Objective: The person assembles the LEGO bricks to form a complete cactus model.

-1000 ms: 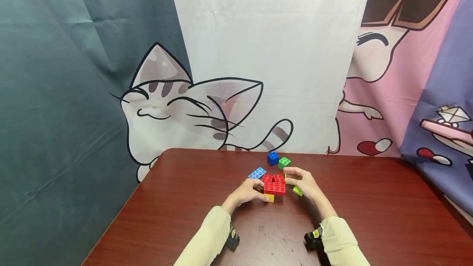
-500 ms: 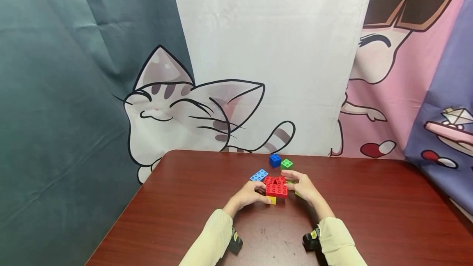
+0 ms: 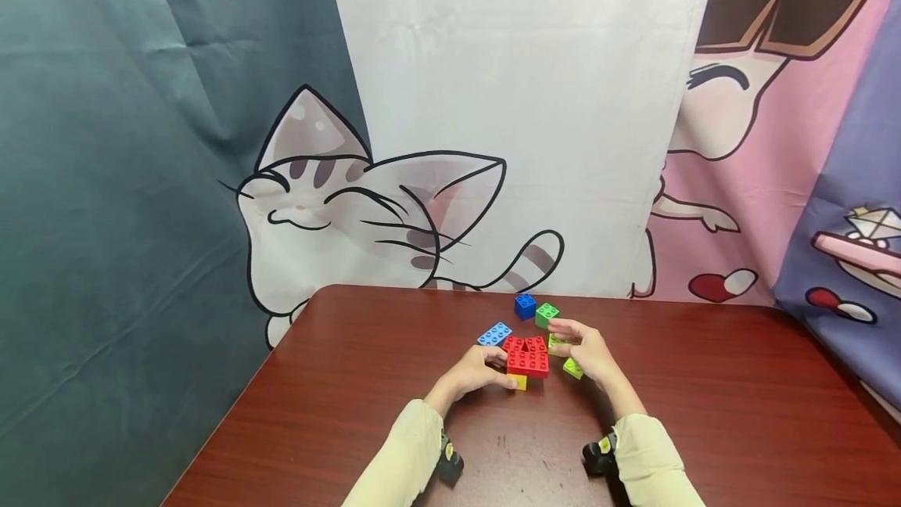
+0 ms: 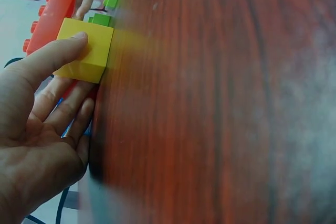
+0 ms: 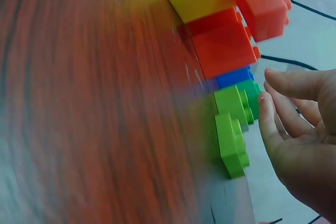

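Note:
In the head view, my left hand (image 3: 473,371) grips a yellow building brick (image 3: 519,382) from the left. The left wrist view shows the thumb flat against one side of the yellow brick (image 4: 86,51), with the other fingers round behind. A long red brick (image 3: 527,364) sits on top of it, studs up, overhanging to the right. Behind it are two more red bricks (image 3: 536,344), partly covered. My right hand (image 3: 586,349) hovers to the right, fingers loosely bent, holding nothing. Two lime green bricks, the nearer one (image 3: 573,368) and the farther one (image 3: 556,344), lie beside it.
A light blue brick (image 3: 495,333) lies behind my left hand. Toward the far table edge stand a dark blue brick (image 3: 525,306) and a green brick (image 3: 546,314). The brown table (image 3: 338,413) ends at a printed cloth backdrop (image 3: 422,100).
My right hand came in close to the red bricks half a second ago and has since drawn away to the right, uncovering the lime green bricks. The left hand keeps its grip.

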`<state>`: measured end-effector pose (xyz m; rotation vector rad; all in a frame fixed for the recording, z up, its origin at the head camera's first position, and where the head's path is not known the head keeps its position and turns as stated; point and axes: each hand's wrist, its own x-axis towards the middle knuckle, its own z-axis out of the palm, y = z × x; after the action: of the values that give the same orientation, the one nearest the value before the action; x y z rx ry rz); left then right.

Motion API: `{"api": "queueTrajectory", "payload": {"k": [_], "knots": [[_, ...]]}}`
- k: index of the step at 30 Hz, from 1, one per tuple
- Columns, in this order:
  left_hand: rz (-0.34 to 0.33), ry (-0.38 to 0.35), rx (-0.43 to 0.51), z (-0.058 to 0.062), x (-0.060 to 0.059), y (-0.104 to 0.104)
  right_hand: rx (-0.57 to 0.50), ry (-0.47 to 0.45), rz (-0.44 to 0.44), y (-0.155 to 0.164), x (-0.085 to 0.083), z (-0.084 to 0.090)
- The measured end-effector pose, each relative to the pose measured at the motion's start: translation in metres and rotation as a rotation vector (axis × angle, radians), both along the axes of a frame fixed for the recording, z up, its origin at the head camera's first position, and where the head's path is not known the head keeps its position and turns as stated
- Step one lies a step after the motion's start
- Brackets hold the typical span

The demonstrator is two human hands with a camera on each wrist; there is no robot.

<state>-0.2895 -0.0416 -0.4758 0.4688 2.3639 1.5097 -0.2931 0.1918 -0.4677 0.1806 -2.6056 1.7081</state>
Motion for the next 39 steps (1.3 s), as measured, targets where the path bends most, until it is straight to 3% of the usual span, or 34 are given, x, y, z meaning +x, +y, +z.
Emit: {"api": "queueTrajectory", "payload": {"k": [9, 19, 28, 35, 39], "knots": [[-0.002, 0.006, 0.028, -0.002, -0.002, -0.002, 0.058, -0.026, -0.075, 0.006, -0.002, -0.006], [-0.002, -0.014, 0.021, -0.004, 0.0, -0.001, 0.104, -0.129, -0.056, 0.006, -0.004, -0.014], [0.002, -0.007, 0.024, -0.003, -0.005, -0.001, 0.173, -0.061, -0.094, 0.003, -0.008, -0.014], [0.0, -0.002, 0.027, -0.004, -0.006, 0.0, 0.129, -0.074, -0.138, 0.004, -0.006, -0.012], [-0.004, -0.009, 0.04, -0.005, -0.003, 0.0, 0.181, -0.008, -0.177, 0.007, 0.0, -0.007]]}}
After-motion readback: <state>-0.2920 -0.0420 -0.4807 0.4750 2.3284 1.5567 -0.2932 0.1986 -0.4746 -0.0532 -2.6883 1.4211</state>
